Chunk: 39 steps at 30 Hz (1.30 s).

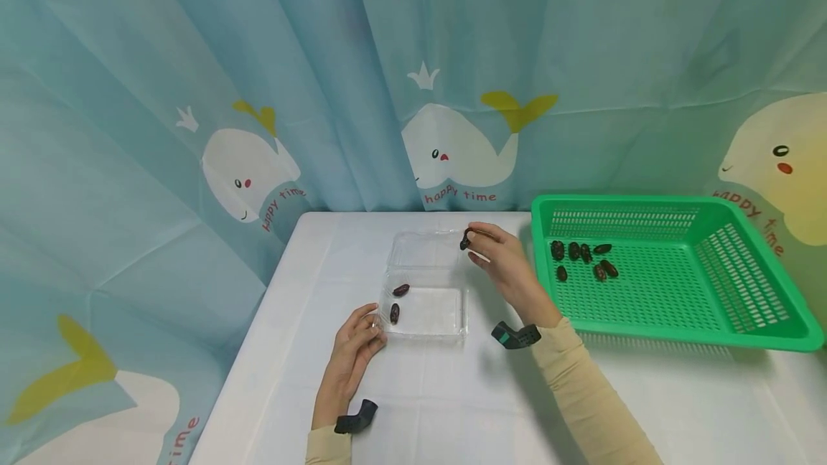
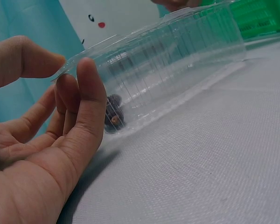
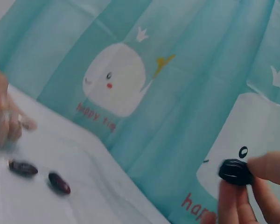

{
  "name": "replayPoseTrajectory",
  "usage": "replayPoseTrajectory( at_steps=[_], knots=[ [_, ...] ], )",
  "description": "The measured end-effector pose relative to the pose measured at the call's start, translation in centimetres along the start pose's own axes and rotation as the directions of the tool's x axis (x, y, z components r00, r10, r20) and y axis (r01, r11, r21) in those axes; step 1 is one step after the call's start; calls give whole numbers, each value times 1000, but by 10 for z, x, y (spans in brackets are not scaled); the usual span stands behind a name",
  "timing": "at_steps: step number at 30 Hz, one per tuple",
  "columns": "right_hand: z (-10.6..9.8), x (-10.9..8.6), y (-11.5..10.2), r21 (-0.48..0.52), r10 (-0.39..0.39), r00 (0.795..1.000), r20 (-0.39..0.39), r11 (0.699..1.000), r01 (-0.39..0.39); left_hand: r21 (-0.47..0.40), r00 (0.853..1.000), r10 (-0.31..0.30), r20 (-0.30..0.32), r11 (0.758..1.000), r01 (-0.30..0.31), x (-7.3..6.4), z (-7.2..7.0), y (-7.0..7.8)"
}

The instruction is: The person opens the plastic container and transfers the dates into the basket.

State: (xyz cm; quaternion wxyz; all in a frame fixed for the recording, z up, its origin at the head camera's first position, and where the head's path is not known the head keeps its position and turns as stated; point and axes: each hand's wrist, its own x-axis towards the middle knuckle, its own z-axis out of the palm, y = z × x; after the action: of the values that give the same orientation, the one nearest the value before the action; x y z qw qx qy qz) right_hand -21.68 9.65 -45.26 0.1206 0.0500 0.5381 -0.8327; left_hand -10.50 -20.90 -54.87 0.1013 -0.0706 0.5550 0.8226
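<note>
A dark, wrinkled date (image 3: 235, 171) is pinched between the thumb and fingers of my right hand (image 1: 504, 260), raised over the right side of the open lid (image 1: 423, 250). The clear plastic box (image 1: 434, 313) lies with that hinged lid folded back behind it. Inside the box, along its left side, are two dates, one (image 1: 401, 290) behind the other (image 1: 395, 314). At the box's front left corner, my left hand (image 1: 352, 350) pinches the rim between thumb and fingers, as the left wrist view shows.
To the right stands a green plastic basket (image 1: 678, 337) with perforated walls. Several dates (image 1: 574, 250) lie in its left part. Both stand on a white-covered table (image 1: 271, 372), and a blue curtain (image 1: 336, 77) printed with whales hangs behind.
</note>
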Motion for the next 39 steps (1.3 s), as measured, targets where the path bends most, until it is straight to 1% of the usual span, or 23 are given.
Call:
replayPoseTrajectory(
  at_steps=[2, 4, 6, 8, 9, 10, 13, 15, 16, 17, 22, 23, 24, 26, 28, 30, 31, 34, 37, 39],
  knots=[
    [1, -1, -3, 124, 22, 999, -27, 992, -18, -2, 1000, 1, 1, 1000, -1, 0, 0, 0],
    [2, -2, -6, 243, 56, 998, -41, 969, -44, -6, 1000, -1, 2, 1000, 1, 0, 0, -1],
    [2, -4, -10, 349, 94, 995, -43, 934, -74, -10, 1000, -5, 0, 1000, 5, 0, 0, -1],
    [1, -5, -14, 455, 127, 992, -20, 884, -104, -11, 1000, -6, -1, 1000, 6, 0, -1, -2],
    [0, -6, -15, 511, 138, 990, -2, 852, -118, -10, 1000, -6, 0, 1000, 6, 0, -1, -2],
    [-1, -7, -17, 569, 152, 988, 10, 812, -131, -9, 1000, -6, 0, 1000, 6, 0, -1, -2],
    [-4, -10, -21, 725, 178, 982, 64, 668, -169, -6, 1000, -6, 0, 1000, 6, 0, -1, -2],
    [-7, -12, -23, 796, 194, 977, 93, 575, -190, -3, 1000, -6, 1, 1000, 6, 0, -1, -2],
    [-8, -13, -24, 821, 199, 974, 104, 536, -197, -1, 1000, -7, 1, 1000, 7, 0, -1, -2],
    [-9, -14, -25, 841, 203, 972, 120, 500, -208, -2, 1000, -9, -1, 1000, 9, 0, -1, -2],
    [-16, -20, -34, 898, 206, 965, 160, 376, -229, -10, 1000, -24, -18, 1000, 24, 0, -1, -2],
    [-19, -21, -37, 909, 205, 964, 168, 347, -232, -11, 999, -28, -23, 1000, 28, 0, -1, -2],
    [-21, -22, -40, 915, 204, 965, 167, 332, -229, -10, 999, -30, -26, 999, 30, 0, -1, -2],
    [-28, -24, -46, 931, 202, 965, 170, 287, -224, -8, 999, -35, -32, 999, 35, 0, -1, -2],
    [-37, -26, -53, 941, 189, 965, 180, 253, -225, -5, 999, -33, -33, 999, 33, 0, -1, -2],
    [-48, -29, -61, 948, 179, 967, 184, 228, -223, -3, 999, -28, -29, 1000, 28, 0, -1, -2],
    [-54, -32, -65, 952, 169, 966, 194, 206, -227, -3, 999, -27, -25, 1000, 26, 0, -1, -2],
    [-75, -37, -74, 955, 147, 964, 223, 163, -246, 1, 1000, -20, -13, 1000, 20, 0, -1, -2],
    [-97, -38, -83, 950, 136, 957, 256, 146, -275, 6, 1000, -16, -9, 1000, 16, 1, -1, -1],
    [-112, -38, -88, 944, 146, 953, 267, 156, -289, 8, 1000, -16, -13, 1000, 16, 1, -1, -1]
  ],
)
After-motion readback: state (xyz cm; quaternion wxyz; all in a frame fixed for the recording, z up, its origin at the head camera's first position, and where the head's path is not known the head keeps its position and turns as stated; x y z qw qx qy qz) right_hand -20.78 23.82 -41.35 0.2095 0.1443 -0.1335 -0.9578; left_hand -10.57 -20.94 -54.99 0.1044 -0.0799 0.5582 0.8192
